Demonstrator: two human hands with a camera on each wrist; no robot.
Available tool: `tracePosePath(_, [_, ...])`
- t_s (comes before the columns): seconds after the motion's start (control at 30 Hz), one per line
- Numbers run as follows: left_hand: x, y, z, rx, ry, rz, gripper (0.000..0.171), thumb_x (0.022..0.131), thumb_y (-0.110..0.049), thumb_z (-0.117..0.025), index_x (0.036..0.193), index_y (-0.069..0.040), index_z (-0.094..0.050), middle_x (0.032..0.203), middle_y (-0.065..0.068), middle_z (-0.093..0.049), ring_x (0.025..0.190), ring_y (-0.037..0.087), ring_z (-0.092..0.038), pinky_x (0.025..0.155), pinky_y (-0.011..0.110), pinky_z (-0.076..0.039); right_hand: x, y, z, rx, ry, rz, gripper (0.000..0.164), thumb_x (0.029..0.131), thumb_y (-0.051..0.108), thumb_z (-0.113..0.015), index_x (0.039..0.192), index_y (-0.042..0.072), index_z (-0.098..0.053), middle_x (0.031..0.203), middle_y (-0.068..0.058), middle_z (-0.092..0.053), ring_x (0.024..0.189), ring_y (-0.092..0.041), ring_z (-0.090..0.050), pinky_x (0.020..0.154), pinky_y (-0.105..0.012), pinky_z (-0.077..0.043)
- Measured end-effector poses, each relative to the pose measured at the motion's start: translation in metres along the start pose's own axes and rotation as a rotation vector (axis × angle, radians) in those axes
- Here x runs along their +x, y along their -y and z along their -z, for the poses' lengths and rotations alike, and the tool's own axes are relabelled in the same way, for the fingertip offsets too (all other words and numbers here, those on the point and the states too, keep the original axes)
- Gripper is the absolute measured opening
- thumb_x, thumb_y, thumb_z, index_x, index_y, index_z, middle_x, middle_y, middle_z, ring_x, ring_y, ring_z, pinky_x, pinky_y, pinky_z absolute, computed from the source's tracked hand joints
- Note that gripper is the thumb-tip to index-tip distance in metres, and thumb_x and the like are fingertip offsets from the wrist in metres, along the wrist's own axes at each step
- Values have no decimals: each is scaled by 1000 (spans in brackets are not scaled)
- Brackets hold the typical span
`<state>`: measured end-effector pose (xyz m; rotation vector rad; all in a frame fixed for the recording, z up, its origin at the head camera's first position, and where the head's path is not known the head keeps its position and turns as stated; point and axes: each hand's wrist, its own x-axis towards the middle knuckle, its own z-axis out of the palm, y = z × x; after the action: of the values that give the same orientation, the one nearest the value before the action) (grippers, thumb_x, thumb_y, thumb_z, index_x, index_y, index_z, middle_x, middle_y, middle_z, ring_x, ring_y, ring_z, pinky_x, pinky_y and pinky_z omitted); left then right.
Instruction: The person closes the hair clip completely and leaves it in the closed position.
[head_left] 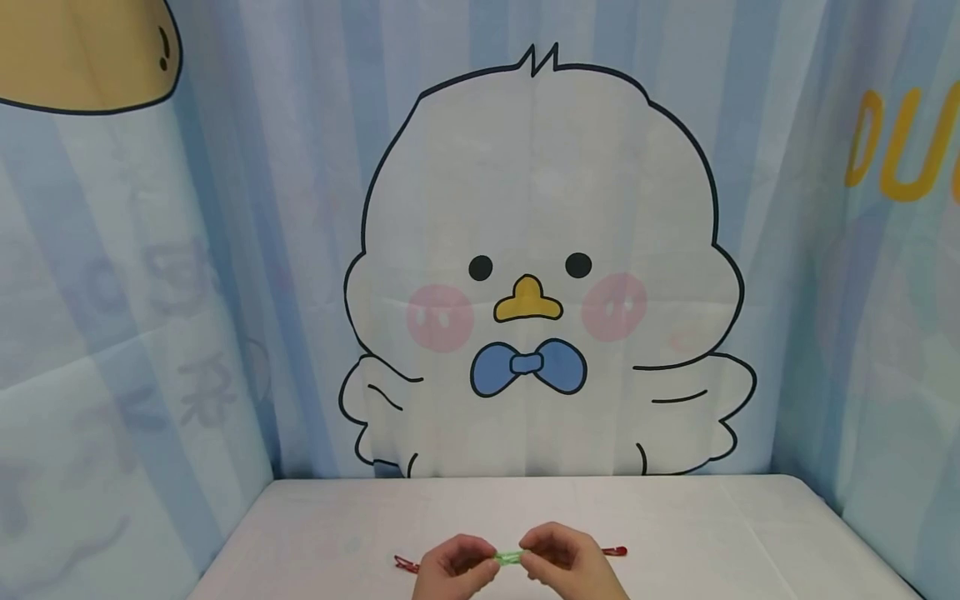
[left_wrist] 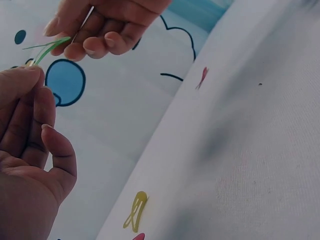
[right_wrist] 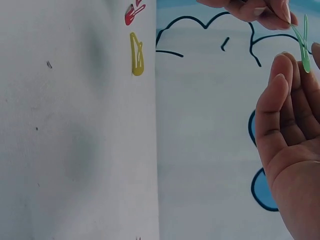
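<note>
Held between both hands is a green snap hair clip (head_left: 508, 557), raised over the table. Thumb and fingertips of the left hand (head_left: 457, 568) pinch one end of it. At the other end, the right hand (head_left: 572, 562) holds it between thumb and index finger. In the left wrist view the clip's prongs (left_wrist: 49, 47) stand apart in a narrow V. A red hair clip (head_left: 407, 565) lies by the left hand, and another red clip (head_left: 615, 551) lies beyond the right. The yellow hair clip (right_wrist: 137, 54) on the table is hidden in the head view.
A white-covered table (head_left: 720, 533) lies under the hands. Behind it hangs a curtain (head_left: 540, 183) printed with a white duck; striped blue curtains (head_left: 97, 350) close in the sides. Small dark specks (right_wrist: 49, 64) mark the tablecloth.
</note>
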<state>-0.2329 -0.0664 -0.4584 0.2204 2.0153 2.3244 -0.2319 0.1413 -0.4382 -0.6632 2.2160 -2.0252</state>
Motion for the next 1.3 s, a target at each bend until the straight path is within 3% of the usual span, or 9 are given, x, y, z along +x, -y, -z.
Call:
tracePosePath(0.23, [-1, 1, -4, 4, -7, -21, 29, 82, 2, -77, 103, 16, -65, 85, 6, -70, 75, 14, -64, 69, 24, -53, 1, -5, -2, 14, -23, -43, 30, 94, 13, -71, 105, -14, -63, 86, -6, -66, 72, -12, -61, 67, -25, -51])
tracePosePath(0.5, [-1, 2, -5, -2, 2, -16, 28, 84, -2, -77, 105, 13, -66, 87, 6, -70, 75, 15, -65, 68, 25, -52, 1, -3, -3, 6, -61, -67, 27, 92, 12, -73, 102, -12, -64, 84, -6, -65, 71, -14, -60, 66, -24, -50])
tracePosePath(0.77, [-1, 1, -5, 35, -3, 19, 29, 89, -16, -75, 105, 7, -69, 80, 3, -69, 70, 14, -62, 64, 27, -47, 1, -1, -3, -2, -91, -85, 27, 91, 12, -74, 102, -12, -64, 83, -5, -65, 71, -15, -60, 65, -25, -50])
tracePosePath(1.3, [-1, 3, -12, 85, -60, 7, 22, 85, -12, -79, 96, 5, -70, 82, 4, -70, 72, 15, -62, 66, 26, -51, -1, 1, -4, -32, -88, -47, 25, 91, 11, -73, 100, -10, -65, 84, -7, -65, 69, -12, -61, 64, -24, -51])
